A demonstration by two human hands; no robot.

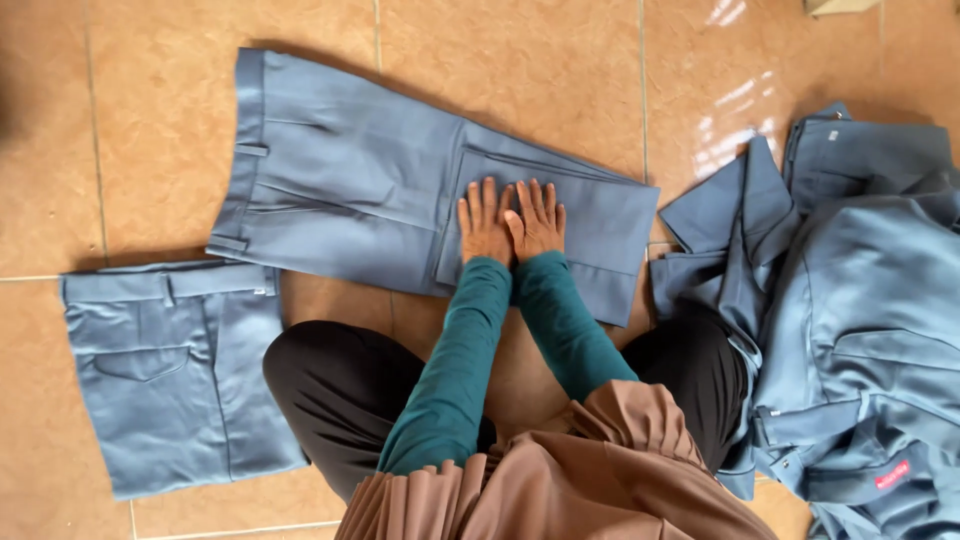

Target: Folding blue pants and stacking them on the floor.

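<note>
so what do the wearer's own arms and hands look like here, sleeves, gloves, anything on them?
Both arms wear snug long teal knit sleeves, the left sleeve and right sleeve ending at the wrists. The left hand and right hand are bare: no gloves, and no rings, watch or markings visible.

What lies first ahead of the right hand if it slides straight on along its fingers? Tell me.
The right hand lies flat on the folded grey trousers; straight ahead comes the trousers' far edge, then bare tiled floor.

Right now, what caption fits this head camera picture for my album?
Both hands, left hand beside right hand, press flat on folded grey trousers.
</note>
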